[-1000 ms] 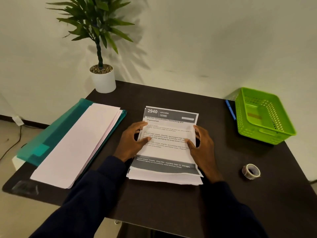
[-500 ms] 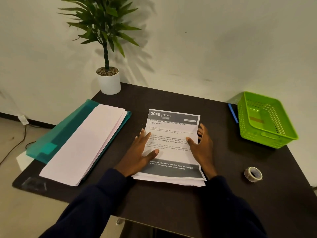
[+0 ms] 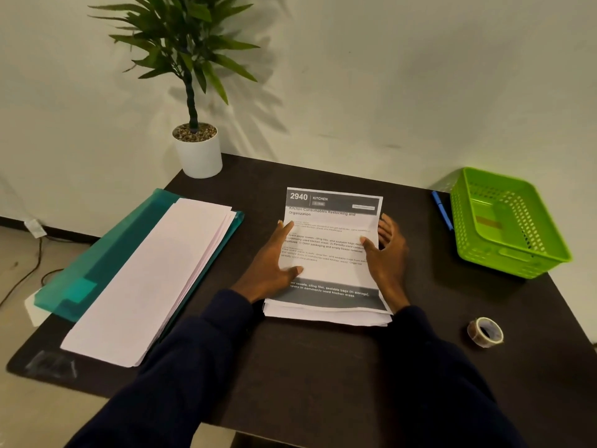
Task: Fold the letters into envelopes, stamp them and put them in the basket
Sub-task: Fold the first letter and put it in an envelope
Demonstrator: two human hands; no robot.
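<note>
In the head view, a stack of printed letters (image 3: pixel 329 253) is seen lying at the middle of the dark surface (image 3: pixel 323 367), the top sheet headed "2940 KITCHEN". The left hand (image 3: pixel 274 260) is laid flat on the stack's left edge, fingers spread and nothing grasped. The right hand (image 3: pixel 386 250) is set against the right edge, its thumb on the top sheet and its fingers beyond the paper's edge; whether a sheet is pinched in that grip cannot be told. A pile of pale envelopes (image 3: pixel 151 279) is seen to the left on a teal folder (image 3: pixel 97 253). The green basket (image 3: pixel 507 221) is placed at the far right, with a blue pen (image 3: pixel 442 210) just beside it. A roll of tape (image 3: pixel 485 332) lies near right. A potted plant (image 3: pixel 197 147) stands at the far left corner.
</note>
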